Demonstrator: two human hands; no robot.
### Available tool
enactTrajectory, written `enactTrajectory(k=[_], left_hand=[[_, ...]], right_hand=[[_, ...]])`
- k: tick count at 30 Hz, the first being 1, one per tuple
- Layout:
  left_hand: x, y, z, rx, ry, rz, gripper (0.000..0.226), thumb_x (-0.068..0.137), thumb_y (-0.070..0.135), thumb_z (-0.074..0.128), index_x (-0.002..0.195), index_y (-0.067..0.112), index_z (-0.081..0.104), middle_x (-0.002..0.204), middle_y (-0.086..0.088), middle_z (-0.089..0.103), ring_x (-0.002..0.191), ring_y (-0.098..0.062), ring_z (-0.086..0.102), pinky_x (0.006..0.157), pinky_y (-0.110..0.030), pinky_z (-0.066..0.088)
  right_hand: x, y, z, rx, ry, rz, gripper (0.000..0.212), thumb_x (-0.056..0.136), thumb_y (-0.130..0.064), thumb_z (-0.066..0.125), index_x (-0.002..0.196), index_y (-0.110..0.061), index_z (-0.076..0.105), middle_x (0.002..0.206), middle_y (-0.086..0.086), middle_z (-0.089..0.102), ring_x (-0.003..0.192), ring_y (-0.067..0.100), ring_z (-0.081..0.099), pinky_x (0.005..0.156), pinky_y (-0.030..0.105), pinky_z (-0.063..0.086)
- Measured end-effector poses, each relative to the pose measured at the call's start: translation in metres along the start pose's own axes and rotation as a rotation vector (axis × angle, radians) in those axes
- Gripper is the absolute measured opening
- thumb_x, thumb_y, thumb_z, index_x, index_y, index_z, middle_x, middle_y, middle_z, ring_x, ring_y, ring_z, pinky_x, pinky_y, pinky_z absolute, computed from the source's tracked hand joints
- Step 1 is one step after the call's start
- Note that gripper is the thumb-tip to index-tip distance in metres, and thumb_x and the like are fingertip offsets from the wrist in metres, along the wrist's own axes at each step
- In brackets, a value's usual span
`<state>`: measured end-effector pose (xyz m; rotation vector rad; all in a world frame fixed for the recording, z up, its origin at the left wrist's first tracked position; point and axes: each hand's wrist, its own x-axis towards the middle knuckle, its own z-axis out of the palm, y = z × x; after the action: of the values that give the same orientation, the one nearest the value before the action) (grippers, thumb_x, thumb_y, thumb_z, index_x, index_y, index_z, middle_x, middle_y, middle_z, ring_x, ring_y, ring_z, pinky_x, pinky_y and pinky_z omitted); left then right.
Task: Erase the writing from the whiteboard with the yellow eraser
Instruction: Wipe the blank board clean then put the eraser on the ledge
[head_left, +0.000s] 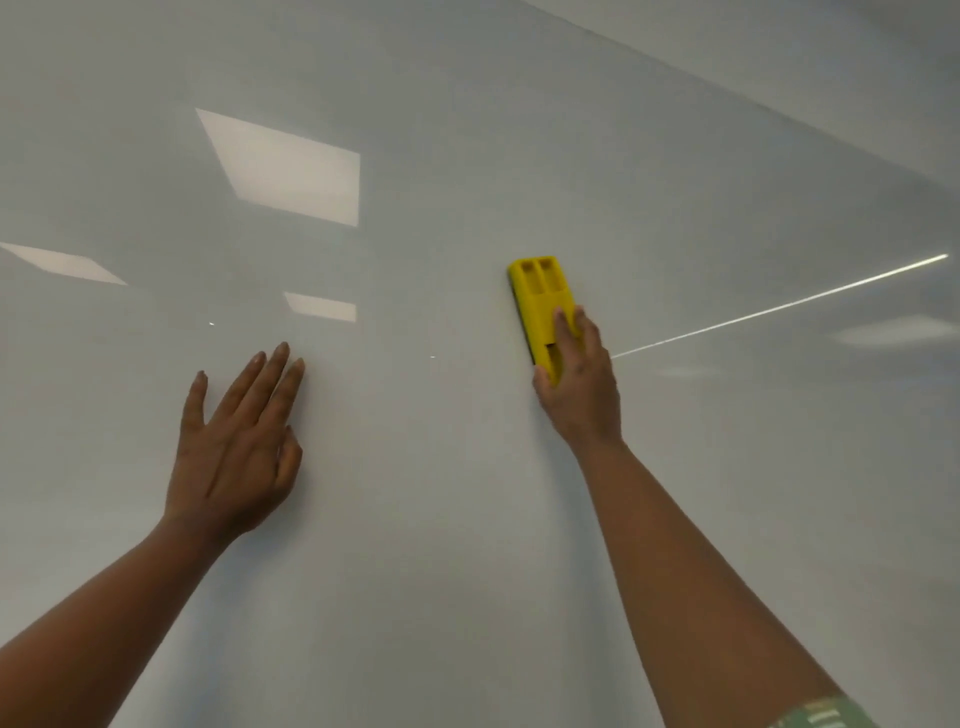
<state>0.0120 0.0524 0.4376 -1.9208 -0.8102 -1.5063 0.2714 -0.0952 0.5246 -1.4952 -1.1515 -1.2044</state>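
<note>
The glossy whiteboard (441, 519) fills nearly the whole head view, and I see no writing on it. A yellow eraser (537, 296) with two rectangular slots at its top lies flat against the board, right of centre. My right hand (579, 384) grips the eraser's lower half, thumb on its left edge and fingers over its face. My left hand (239, 447) rests flat on the board to the left, fingers straight and spread.
Ceiling lights reflect on the board as pale patches (291, 166) at upper left and a bright thin streak (779, 312) at right. The board's top edge (753, 98) slants across the upper right corner, with wall beyond it.
</note>
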Motion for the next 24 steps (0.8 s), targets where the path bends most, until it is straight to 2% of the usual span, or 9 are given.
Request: enactTrajectory(k=[4, 15, 20, 24], left_hand=[[0.004, 0.012, 0.013, -0.045, 0.041, -0.047, 0.065, 0.082, 0.028, 0.024, 0.14, 0.001, 0.036, 0.147, -0.017, 0.032, 0.135, -0.032, 0.031, 0.108, -0.057, 0.016], [0.007, 0.019, 0.029, -0.063, 0.169, -0.097, 0.06, 0.083, 0.025, 0.029, 0.137, 0.002, 0.04, 0.145, -0.018, 0.038, 0.135, -0.036, 0.033, 0.11, -0.055, 0.013], [0.008, 0.017, 0.029, -0.069, 0.157, -0.106, 0.06, 0.083, 0.025, 0.031, 0.138, 0.004, 0.039, 0.146, -0.016, 0.037, 0.136, -0.034, 0.031, 0.111, -0.056, 0.013], [0.01, 0.019, 0.031, -0.082, 0.165, -0.118, 0.06, 0.083, 0.025, 0.032, 0.138, 0.005, 0.04, 0.146, -0.016, 0.037, 0.137, -0.034, 0.03, 0.111, -0.055, 0.011]], right_hand=[[0.011, 0.05, -0.021, -0.004, -0.01, 0.144, 0.065, 0.09, -0.016, 0.056, 0.146, -0.017, 0.024, 0.154, 0.01, 0.018, 0.127, 0.036, 0.038, 0.099, 0.042, 0.038], [-0.005, 0.134, -0.035, -0.031, 0.069, 0.466, 0.063, 0.092, -0.019, 0.053, 0.146, -0.013, 0.022, 0.154, 0.014, 0.017, 0.13, 0.04, 0.033, 0.104, 0.045, 0.031], [-0.057, 0.151, -0.028, -0.01, 0.175, 0.67, 0.062, 0.09, -0.019, 0.055, 0.145, -0.012, 0.026, 0.152, 0.016, 0.023, 0.125, 0.044, 0.037, 0.1, 0.048, 0.035], [-0.091, 0.136, -0.014, 0.038, 0.29, 0.766, 0.061, 0.087, -0.019, 0.059, 0.142, -0.012, 0.034, 0.149, 0.015, 0.031, 0.119, 0.044, 0.042, 0.096, 0.045, 0.038]])
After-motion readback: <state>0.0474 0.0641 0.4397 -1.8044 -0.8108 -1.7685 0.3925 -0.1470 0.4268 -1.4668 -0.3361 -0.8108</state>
